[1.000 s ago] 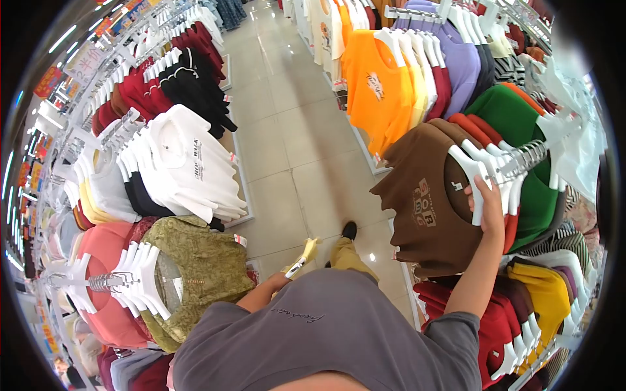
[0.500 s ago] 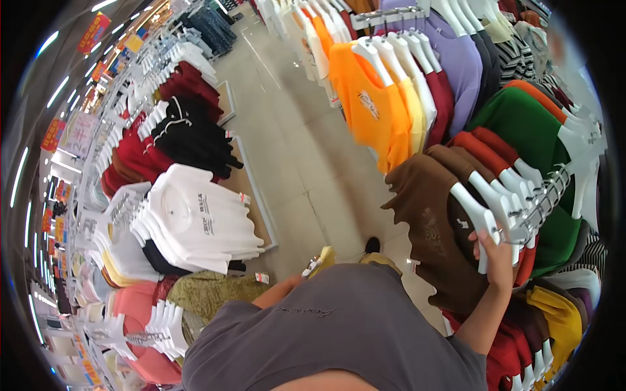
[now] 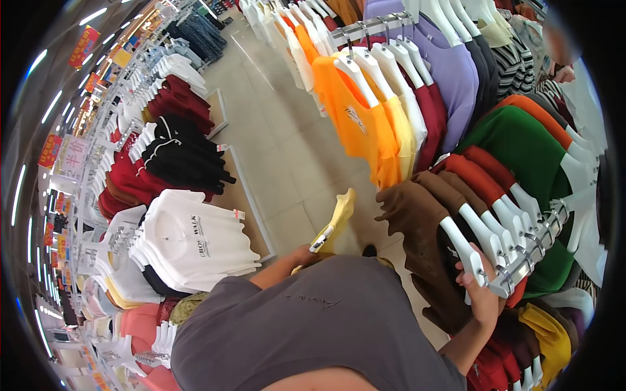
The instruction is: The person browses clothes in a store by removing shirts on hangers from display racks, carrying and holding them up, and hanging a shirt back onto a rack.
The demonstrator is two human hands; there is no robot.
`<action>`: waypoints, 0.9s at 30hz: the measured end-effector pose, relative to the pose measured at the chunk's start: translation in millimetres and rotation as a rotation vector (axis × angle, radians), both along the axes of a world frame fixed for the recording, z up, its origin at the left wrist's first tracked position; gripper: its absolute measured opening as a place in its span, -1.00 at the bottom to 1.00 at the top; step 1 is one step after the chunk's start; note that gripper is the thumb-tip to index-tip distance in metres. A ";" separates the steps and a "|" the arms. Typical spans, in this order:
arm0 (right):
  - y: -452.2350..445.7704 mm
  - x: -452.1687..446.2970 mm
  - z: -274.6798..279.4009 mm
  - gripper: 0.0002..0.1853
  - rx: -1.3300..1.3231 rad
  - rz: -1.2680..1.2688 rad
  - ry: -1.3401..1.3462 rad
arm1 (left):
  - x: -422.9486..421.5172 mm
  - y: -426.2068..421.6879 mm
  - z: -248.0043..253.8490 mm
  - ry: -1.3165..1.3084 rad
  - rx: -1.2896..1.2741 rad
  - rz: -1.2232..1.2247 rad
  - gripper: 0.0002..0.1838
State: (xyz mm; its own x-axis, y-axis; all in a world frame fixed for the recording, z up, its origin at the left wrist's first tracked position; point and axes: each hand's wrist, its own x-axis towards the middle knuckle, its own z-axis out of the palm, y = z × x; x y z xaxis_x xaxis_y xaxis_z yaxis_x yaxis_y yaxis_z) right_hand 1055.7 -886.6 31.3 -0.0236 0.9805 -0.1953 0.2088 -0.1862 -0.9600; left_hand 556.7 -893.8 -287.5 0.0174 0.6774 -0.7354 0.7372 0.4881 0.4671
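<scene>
My right hand (image 3: 479,290) is closed around the front white hanger (image 3: 464,251) at the end of a metal rail. A brown top (image 3: 414,228) hangs from that hanger, with more brown and rust-red tops behind it. In front of my body, my left hand (image 3: 302,256) grips a yellow garment (image 3: 339,218), which has a white piece with dark marks near the fingers. Part of the garment is hidden behind my grey shirt (image 3: 313,313).
To the left, a rack carries white shirts (image 3: 186,241) and black tops (image 3: 186,153). Orange shirts (image 3: 352,124) hang ahead, past the brown ones. A green top (image 3: 521,143) is at the right. Tiled floor (image 3: 280,169) runs between the racks.
My left hand has brought the yellow garment further up and forward, so more of it shows. My right hand stays at the front hanger, slightly lower in view. The view has shifted a little.
</scene>
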 end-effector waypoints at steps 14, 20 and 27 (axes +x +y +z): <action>-71.8 17.5 7.4 -0.46 0.537 -0.751 -0.120 | -14.6 132.5 10.0 0.199 -0.099 -0.747 -0.51; -57.4 -59.1 60.2 -0.48 1.116 -0.369 0.174 | -70.6 200.0 -18.2 0.149 -0.070 -0.837 -0.52; 92.4 -196.6 60.9 -0.54 0.669 -0.380 -0.139 | -113.3 264.0 29.9 0.102 -0.029 -0.724 -0.47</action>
